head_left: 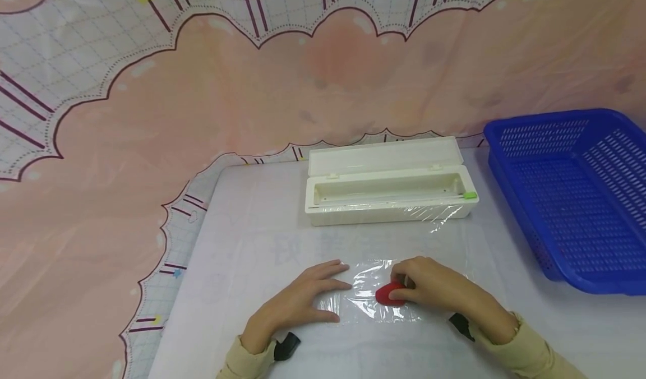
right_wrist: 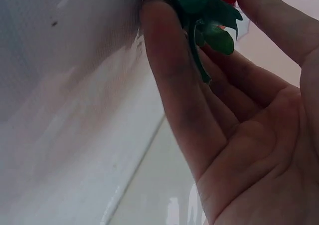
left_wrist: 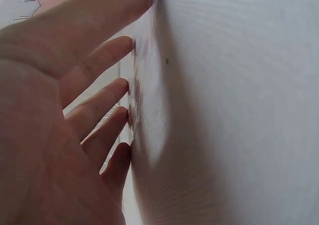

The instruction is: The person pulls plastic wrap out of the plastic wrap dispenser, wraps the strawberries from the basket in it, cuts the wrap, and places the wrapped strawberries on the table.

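Note:
A red strawberry (head_left: 384, 295) with green leaves and a stem (right_wrist: 197, 50) is pinched between the thumb and fingers of my right hand (head_left: 436, 283). It sits low over the right part of a clear, crinkled sheet of cling film (head_left: 360, 310) on the table. At the left end of that sheet my left hand (head_left: 298, 299) rests with fingers spread and fairly straight. In the left wrist view its fingertips (left_wrist: 122, 88) press down at the film's edge, and no object is in that palm.
Behind the hands stands a long white cling film dispenser (head_left: 363, 216), lid raised, with a green slider (head_left: 470, 195) at its right end. Film hangs over its front. A blue plastic basket (head_left: 525, 239) is at the right. Patterned cloth (head_left: 252, 98) covers the area beyond the white table (head_left: 242, 227).

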Tool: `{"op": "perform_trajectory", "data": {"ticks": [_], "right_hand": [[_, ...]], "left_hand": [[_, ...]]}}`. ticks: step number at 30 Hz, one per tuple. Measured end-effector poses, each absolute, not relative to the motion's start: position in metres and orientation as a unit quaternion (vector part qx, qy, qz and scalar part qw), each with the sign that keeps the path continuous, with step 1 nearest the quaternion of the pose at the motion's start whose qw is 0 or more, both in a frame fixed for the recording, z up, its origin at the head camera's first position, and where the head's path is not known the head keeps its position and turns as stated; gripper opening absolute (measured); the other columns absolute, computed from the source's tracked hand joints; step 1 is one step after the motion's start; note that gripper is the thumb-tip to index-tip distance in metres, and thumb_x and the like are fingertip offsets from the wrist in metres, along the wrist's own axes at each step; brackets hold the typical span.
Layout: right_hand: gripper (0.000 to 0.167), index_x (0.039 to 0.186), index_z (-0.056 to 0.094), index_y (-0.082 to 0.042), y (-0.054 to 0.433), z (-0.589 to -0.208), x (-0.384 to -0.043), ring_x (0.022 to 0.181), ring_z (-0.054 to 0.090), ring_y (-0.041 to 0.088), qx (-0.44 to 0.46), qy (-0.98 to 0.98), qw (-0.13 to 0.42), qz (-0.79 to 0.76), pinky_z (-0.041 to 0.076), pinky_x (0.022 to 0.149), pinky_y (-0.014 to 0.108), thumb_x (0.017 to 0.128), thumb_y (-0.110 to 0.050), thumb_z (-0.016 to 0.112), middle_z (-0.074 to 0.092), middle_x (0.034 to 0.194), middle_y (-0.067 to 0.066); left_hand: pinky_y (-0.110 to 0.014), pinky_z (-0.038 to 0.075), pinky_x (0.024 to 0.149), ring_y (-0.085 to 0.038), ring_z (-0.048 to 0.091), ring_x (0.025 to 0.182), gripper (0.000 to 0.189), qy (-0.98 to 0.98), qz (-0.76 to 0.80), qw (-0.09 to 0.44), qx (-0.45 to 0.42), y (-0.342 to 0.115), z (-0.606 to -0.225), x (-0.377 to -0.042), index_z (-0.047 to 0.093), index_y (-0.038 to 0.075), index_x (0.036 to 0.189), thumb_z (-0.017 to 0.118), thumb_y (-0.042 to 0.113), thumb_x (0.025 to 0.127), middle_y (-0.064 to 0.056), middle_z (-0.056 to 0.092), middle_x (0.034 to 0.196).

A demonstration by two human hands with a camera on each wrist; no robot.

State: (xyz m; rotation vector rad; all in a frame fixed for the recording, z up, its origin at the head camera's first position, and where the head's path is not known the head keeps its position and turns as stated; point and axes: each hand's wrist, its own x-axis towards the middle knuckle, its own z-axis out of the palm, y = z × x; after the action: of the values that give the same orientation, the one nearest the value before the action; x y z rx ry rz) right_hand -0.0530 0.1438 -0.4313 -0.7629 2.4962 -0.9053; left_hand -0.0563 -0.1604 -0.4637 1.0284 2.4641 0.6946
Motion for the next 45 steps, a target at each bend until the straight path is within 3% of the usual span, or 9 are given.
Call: {"op": "perform_trajectory", "data": {"ticks": [10, 25, 34, 45], "right_hand": [[0.022, 0.094, 0.071, -0.018, 0.147, -0.429, -0.049, 0.070, 0.052, 0.001, -0.259, 0.926, 0.127, -0.244, 0.048, 0.065, 0.025, 0.083, -0.035, 0.079, 0.061, 0.079, -0.015], [0.019, 0.091, 0.071, -0.022, 0.181, -0.425, -0.054, 0.077, 0.058, 0.003, -0.274, 0.934, 0.049, -0.225, 0.052, 0.068, 0.029, 0.084, -0.038, 0.078, 0.063, 0.083, -0.017], [0.015, 0.092, 0.071, -0.022, 0.204, -0.421, -0.052, 0.079, 0.057, 0.000, -0.277, 0.934, 0.046, -0.220, 0.053, 0.070, 0.029, 0.086, -0.036, 0.076, 0.062, 0.085, -0.020], [0.017, 0.100, 0.073, -0.020, 0.225, -0.424, -0.050, 0.090, 0.064, 0.008, -0.309, 0.923, 0.058, -0.223, 0.056, 0.080, 0.035, 0.087, -0.031, 0.076, 0.067, 0.096, -0.014]], "left_hand": [[-0.050, 0.028, 0.119, -0.018, 0.023, 0.151, 0.058, 0.879, 0.244, 0.186, 0.365, -0.160, -0.465, -0.055, 0.061, 0.030, 0.136, 0.081, 0.037, 0.082, 0.009, 0.036, 0.159], [-0.048, 0.028, 0.120, -0.018, 0.024, 0.150, 0.059, 0.879, 0.241, 0.183, 0.368, -0.160, -0.464, -0.056, 0.061, 0.028, 0.136, 0.082, 0.038, 0.081, 0.008, 0.037, 0.158], [-0.047, 0.028, 0.120, -0.017, 0.024, 0.150, 0.059, 0.880, 0.237, 0.182, 0.369, -0.161, -0.465, -0.055, 0.061, 0.029, 0.136, 0.081, 0.038, 0.081, 0.009, 0.036, 0.158], [-0.049, 0.028, 0.119, -0.018, 0.024, 0.150, 0.058, 0.880, 0.240, 0.189, 0.363, -0.160, -0.465, -0.056, 0.061, 0.030, 0.136, 0.081, 0.037, 0.082, 0.009, 0.036, 0.158]]}}
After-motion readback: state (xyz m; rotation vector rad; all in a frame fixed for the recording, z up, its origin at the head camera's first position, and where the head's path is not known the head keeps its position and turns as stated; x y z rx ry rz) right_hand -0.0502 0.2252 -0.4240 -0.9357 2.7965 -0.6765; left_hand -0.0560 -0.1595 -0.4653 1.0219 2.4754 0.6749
